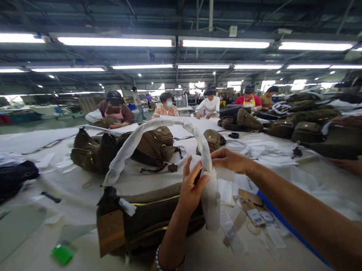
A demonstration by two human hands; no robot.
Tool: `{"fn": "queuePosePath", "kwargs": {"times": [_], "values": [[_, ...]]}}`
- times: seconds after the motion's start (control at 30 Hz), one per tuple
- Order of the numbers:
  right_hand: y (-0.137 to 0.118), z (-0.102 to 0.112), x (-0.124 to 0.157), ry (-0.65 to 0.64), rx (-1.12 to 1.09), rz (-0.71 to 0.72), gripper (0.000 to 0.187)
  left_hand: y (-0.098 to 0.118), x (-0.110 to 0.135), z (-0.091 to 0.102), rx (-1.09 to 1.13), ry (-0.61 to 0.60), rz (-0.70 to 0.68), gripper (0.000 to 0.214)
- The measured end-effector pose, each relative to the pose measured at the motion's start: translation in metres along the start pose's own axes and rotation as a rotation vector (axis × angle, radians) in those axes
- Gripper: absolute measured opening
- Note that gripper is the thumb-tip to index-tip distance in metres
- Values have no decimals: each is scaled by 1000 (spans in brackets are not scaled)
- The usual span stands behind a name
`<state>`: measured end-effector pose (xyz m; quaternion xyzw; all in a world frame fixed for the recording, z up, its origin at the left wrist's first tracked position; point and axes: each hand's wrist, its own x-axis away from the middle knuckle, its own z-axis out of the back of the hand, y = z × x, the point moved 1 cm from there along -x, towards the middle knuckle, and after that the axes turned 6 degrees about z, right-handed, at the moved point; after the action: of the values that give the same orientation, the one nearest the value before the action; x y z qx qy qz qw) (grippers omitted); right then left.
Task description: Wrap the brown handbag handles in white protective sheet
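Observation:
An olive-brown handbag (153, 209) with yellow-toothed zippers lies in front of me, a brown card tag (111, 231) hanging at its left end. Its handle arches up, covered in white wrapping paper (138, 133). My left hand (193, 186) is closed on this paper at the handle's right end, thumb and fingers pinching. Just right of it, my right hand (230, 160) holds the wrapping from the far side, fingertips partly hidden behind the handle. A loose length of the paper hangs below both hands, over the bag's right end.
More olive bags (91, 149) stand behind, and others are heaped at the right (308, 130). Paper tags and clear strips (257, 214) lie right of the bag beside a blue edge (291, 230). A green piece (62, 254) lies at front left. Several co-workers sit across the table.

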<state>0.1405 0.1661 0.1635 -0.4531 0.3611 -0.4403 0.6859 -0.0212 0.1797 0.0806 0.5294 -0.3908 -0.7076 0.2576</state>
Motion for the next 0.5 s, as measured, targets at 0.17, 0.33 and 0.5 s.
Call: {"fn": "queuePosePath", "kwargs": {"times": [0.17, 0.33, 0.5], "values": [[6, 2, 1, -96, -224, 52, 36, 1, -1, 0, 73, 4, -23, 43], [7, 6, 1, -165, -160, 165, 36, 2, -2, 1, 62, -43, -34, 42], [4, 1, 1, -112, -39, 224, 33, 7, -2, 0, 35, -55, -50, 41]]}}
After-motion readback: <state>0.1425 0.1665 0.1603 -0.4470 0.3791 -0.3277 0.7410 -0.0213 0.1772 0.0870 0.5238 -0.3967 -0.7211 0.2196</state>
